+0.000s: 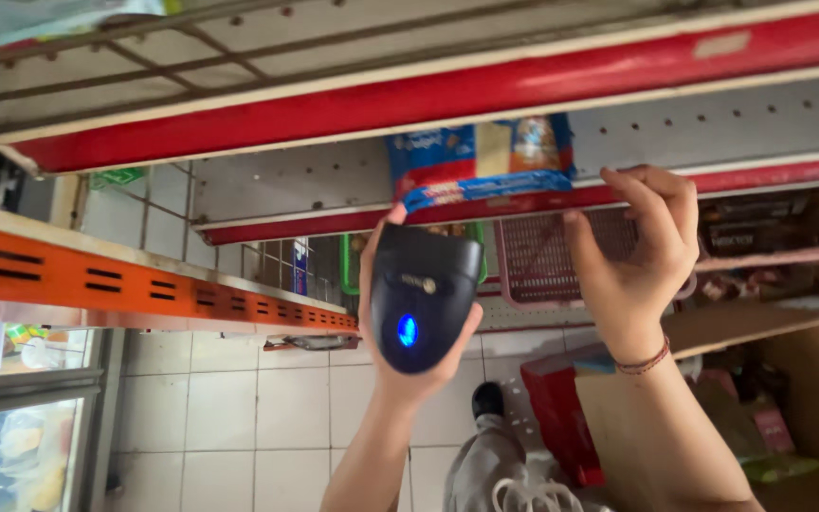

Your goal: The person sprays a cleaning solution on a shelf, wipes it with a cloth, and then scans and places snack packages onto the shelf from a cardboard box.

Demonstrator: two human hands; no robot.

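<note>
My left hand [400,365] grips a black handheld scanner [424,294] with a glowing blue light, raised toward a shelf. Just above it lies a blue snack package [481,161] on a white shelf with a red front edge [353,223]. My right hand [642,251] is held up to the right of the scanner, its fingertips touching the red shelf edge right of the package, holding nothing.
A higher red-edged shelf [428,95] runs across the top. An orange counter edge [144,284] and a glass-fronted cooler [21,417] are at the left. Red and green baskets [552,256] and cardboard boxes [789,398] stand lower right on the tiled floor [239,417].
</note>
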